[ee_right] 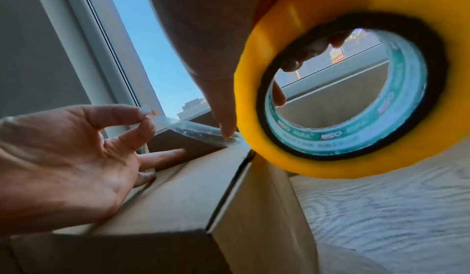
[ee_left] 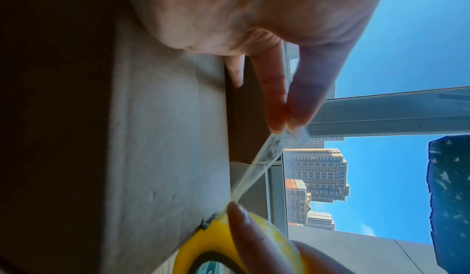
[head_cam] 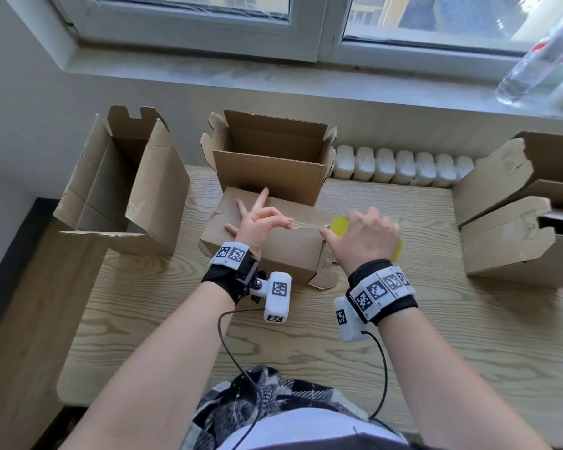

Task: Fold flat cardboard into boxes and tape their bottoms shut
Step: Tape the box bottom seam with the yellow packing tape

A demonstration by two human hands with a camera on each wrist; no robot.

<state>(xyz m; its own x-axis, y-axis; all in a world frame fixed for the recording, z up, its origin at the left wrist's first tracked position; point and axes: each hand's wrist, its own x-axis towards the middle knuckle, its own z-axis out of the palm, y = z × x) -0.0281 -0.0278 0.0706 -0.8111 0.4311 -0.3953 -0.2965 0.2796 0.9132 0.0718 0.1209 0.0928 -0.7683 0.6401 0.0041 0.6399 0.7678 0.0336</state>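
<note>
A folded cardboard box (head_cam: 283, 245) lies bottom-up on the wooden table (head_cam: 436, 336), its flaps closed. My left hand (head_cam: 260, 222) pinches the free end of a clear tape strip (head_cam: 306, 225) between thumb and forefinger, while its other fingers spread flat on the box. The strip (ee_left: 257, 163) stretches, twisted narrow, to a yellow tape roll (head_cam: 338, 226). My right hand (head_cam: 361, 237) grips that roll (ee_right: 343, 81) over the box's right end, thumb on the strip (ee_right: 201, 131) where it leaves the roll.
An upright open box (head_cam: 273, 164) stands right behind the worked one. Another open box (head_cam: 124, 183) stands at the left table edge and two lie at the right (head_cam: 517, 222). A plastic bottle (head_cam: 540, 56) stands on the windowsill, a radiator (head_cam: 403, 167) below it.
</note>
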